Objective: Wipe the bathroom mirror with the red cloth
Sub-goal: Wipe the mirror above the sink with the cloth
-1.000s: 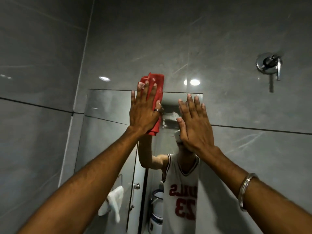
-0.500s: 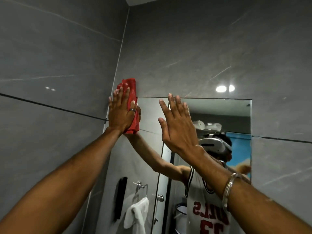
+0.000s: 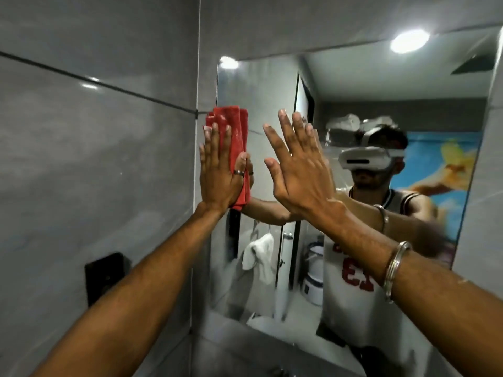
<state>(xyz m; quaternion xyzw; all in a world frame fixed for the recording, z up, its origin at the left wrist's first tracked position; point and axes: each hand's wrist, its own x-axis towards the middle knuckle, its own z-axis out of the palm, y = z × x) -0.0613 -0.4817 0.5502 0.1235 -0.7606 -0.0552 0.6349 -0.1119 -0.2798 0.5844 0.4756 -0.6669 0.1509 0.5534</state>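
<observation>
The folded red cloth [image 3: 236,131] is pressed flat against the left edge of the bathroom mirror [image 3: 272,99], about a third of the way down. My left hand [image 3: 220,172] lies flat over the cloth with fingers pointing up, a ring on one finger. My right hand [image 3: 296,164] is held flat with fingers spread against the mirror glass just right of the cloth, holding nothing; a steel bangle sits on that wrist. The mirror reflects a person with a headset and a white jersey.
Grey tiled wall [image 3: 95,159] meets the mirror wall in a corner just left of the cloth. A black switch plate [image 3: 104,276] is on the left wall. A white basin edge [image 3: 261,321] shows below the mirror.
My left hand has slid the cloth from the mirror's top edge leftward and then down along its left edge. My right hand stayed flat beside it. The view has dropped and swung right.
</observation>
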